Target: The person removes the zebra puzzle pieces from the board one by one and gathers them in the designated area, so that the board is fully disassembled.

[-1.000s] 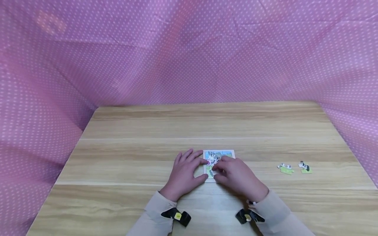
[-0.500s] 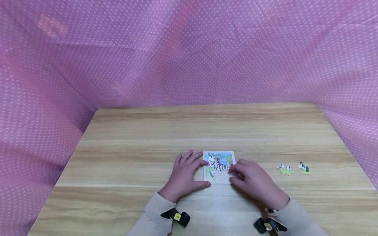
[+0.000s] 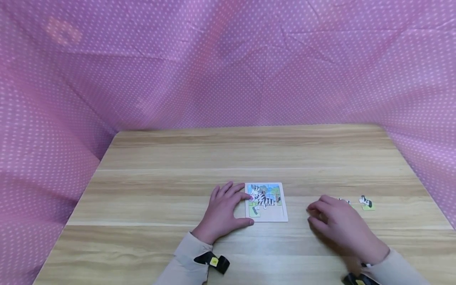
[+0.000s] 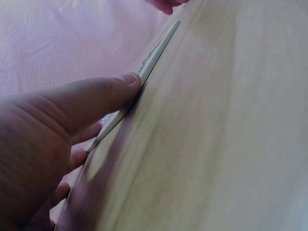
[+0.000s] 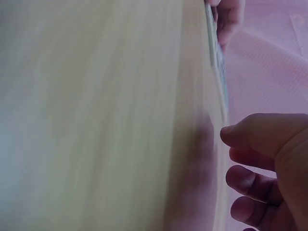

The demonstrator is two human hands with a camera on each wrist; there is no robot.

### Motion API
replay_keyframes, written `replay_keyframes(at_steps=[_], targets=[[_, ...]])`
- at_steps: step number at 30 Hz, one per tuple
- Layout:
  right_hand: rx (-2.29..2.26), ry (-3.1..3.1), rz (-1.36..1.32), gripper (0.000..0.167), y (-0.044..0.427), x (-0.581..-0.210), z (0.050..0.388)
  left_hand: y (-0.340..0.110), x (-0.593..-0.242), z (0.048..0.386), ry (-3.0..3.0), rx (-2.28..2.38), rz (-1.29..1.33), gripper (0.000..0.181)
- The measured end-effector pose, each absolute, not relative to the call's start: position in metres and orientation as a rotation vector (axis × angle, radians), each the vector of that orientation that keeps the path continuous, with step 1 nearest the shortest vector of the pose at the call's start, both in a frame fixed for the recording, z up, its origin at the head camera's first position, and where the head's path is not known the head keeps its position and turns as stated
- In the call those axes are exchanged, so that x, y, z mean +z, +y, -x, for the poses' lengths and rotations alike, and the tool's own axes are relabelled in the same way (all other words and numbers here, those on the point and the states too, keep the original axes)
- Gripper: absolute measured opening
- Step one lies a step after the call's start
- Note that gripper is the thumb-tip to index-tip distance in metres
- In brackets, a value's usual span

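A zebra jigsaw puzzle board (image 3: 272,215) lies flat on the table, its upper part and lower left filled with pieces and its lower right bare. My left hand (image 3: 222,213) rests along the board's left side with fingers spread. Its thumb touches the board's near edge (image 4: 154,60), as the left wrist view shows. My right hand (image 3: 342,225) is over the table to the right of the board, fingers loosely bent. Nothing is between its fingertips (image 5: 228,132) in the right wrist view. One loose puzzle piece (image 3: 367,202) lies beyond it; another piece (image 3: 344,200) is mostly hidden behind that hand.
The wooden table (image 3: 160,170) extends around the board on every side. A pink dotted cloth (image 3: 235,71) hangs behind the table and along both sides. Black straps with cameras (image 3: 213,261) are worn on the wrists.
My right hand has left the board and moved right toward the loose pieces, uncovering the board's right side and now covering part of one piece. My left hand stays at the board; its thumb has slid slightly down.
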State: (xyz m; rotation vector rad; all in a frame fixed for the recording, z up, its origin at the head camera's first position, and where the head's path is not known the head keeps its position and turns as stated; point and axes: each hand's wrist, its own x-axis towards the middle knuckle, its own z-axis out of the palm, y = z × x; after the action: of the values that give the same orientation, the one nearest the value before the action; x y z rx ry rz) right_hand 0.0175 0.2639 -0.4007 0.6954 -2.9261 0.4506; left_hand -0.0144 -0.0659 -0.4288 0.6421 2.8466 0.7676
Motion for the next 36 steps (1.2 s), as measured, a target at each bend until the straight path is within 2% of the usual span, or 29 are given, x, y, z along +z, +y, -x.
replay_keyframes(at_steps=[14,28,36], targets=[[0.270,-2.802,-0.673,0.037,0.324,-0.405,-0.014,-0.067,-0.431,0.014,2.855,0.790,-0.648,0.061],[0.237,-2.895,-0.553,0.037,0.346,-0.403,-0.012,-0.066,-0.432,0.013,2.845,0.790,-0.643,0.062],[0.277,-2.904,-0.539,0.030,0.349,-0.404,-0.009,-0.067,-0.431,0.014,2.856,0.786,-0.655,0.062]])
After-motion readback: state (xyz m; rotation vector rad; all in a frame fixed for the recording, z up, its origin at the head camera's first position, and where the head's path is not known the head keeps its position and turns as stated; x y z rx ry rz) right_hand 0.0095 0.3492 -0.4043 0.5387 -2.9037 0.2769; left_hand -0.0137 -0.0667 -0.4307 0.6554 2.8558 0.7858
